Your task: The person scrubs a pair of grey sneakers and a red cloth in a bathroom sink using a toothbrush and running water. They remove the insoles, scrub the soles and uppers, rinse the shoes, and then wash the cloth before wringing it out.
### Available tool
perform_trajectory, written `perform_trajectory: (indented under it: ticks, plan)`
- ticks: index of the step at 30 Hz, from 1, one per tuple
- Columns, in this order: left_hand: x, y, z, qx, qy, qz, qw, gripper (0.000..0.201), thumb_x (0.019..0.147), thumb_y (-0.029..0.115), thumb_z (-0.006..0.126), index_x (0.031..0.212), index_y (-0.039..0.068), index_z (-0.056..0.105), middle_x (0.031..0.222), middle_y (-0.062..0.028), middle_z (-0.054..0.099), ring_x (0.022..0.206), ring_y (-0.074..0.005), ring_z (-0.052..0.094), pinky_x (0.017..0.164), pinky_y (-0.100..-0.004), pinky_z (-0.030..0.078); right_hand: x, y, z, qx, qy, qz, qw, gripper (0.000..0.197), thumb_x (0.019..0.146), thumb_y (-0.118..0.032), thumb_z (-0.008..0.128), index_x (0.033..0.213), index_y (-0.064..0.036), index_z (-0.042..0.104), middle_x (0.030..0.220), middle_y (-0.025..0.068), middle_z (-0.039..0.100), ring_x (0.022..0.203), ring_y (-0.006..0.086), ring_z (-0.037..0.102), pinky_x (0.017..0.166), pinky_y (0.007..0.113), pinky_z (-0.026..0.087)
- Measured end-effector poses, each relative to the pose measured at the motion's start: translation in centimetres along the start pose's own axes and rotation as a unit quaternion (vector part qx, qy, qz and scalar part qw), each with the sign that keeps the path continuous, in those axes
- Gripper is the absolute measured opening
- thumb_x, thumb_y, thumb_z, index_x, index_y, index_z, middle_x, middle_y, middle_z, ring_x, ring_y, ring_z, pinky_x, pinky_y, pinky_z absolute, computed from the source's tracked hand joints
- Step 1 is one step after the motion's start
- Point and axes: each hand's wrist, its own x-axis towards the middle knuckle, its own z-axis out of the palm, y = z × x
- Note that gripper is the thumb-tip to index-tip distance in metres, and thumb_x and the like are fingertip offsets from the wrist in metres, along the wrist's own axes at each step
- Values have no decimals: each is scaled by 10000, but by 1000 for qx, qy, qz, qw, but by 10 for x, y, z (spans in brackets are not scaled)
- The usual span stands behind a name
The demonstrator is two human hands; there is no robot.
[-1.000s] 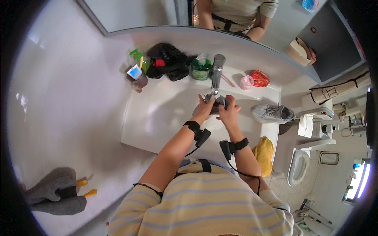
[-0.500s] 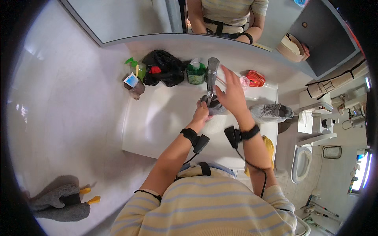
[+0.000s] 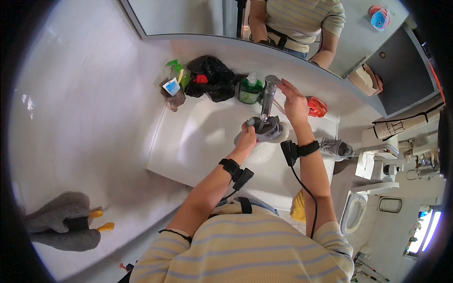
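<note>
My left hand (image 3: 247, 141) grips a grey shoe (image 3: 269, 130) by one end, holding it in the white sink (image 3: 188, 155) right below the faucet spout. A pale sole shows along the shoe's right side. Up at the top of the chrome faucet (image 3: 268, 100), my right hand (image 3: 295, 106) has its fingers stretched out, with the fingertips touching the lever. The matching-looking grey sneaker (image 3: 335, 147) lies on the sink's right edge, partly behind my right forearm.
Along the sink's back stand a green soap bottle (image 3: 250, 90), a black plastic bag (image 3: 212, 78), a brown cup (image 3: 173, 98) with a tube in it, and a red packet (image 3: 317, 107). A yellow cloth (image 3: 297, 207) hangs at the front. Grey slippers (image 3: 66, 221) appear lower left.
My right hand has risen from beside the shoe to the faucet lever. My left hand still holds the shoe under the spout. The whole view has shifted and tilted slightly.
</note>
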Motion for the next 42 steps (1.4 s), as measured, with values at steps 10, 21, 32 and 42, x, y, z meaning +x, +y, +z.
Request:
perform_trajectory:
  ticks: [10,21,32,42]
  plan:
    - [3,11,6,35,11,-17,999,397,936,344,276,1283,153,252,1276,-103,373,1108,-238,467,859,-444,463,-77,24,-3,71,16,95,993,557,735,-193,690,1227,-41,476,1229,202,474,1185,392,400,960,443,374]
    - [2,-9,-6,20,-41,-17,999,451,944,340,251,1255,34,368,1223,-121,453,1101,-236,495,823,-382,519,-119,5,6,87,-64,157,982,792,536,-184,822,1215,-82,427,1211,189,358,1048,363,475,867,420,457]
    - [13,21,11,41,-77,-68,994,607,918,555,157,1179,96,456,1107,-82,528,991,-203,519,747,-405,507,-86,-53,-35,-39,-37,242,969,607,563,-206,766,1086,-104,476,1130,179,367,904,378,545,730,452,498]
    - [19,-22,2,-80,-67,-38,994,738,887,633,90,1278,117,444,1202,-37,515,1140,-179,408,1037,-339,176,-60,-53,-31,-59,-97,226,968,582,553,-224,750,1029,0,500,937,208,526,1001,378,477,770,420,481]
